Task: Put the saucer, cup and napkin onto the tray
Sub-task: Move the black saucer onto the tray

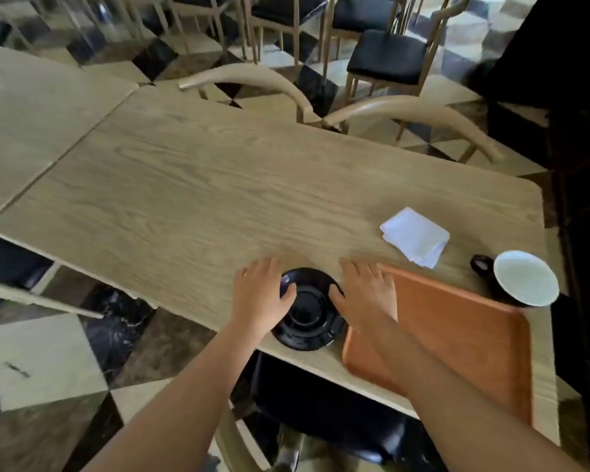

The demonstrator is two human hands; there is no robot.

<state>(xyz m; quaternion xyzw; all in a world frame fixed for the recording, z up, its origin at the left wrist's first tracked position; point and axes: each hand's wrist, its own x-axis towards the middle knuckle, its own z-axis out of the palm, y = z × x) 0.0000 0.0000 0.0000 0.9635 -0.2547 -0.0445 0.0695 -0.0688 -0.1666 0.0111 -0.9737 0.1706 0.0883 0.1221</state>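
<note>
A black saucer (pixel 308 313) lies at the near edge of the wooden table. My left hand (pixel 261 294) rests against its left rim and my right hand (pixel 367 294) against its right rim, thumbs on the saucer and fingers spread flat. Whether either hand grips it, I cannot tell. Right of the saucer lies an orange-brown tray (pixel 464 335), with my right forearm across its left part. A black cup (pixel 521 284) with a white inside stands beyond the tray's far right corner. A folded white napkin (pixel 414 236) lies on the table behind the tray.
The wooden table (pixel 201 185) stretches away to the left and joins a second table (pixel 31 107). Two curved wooden chair backs (pixel 246 76) stand at the far edge. A dark chair seat (pixel 321 403) is under the near edge.
</note>
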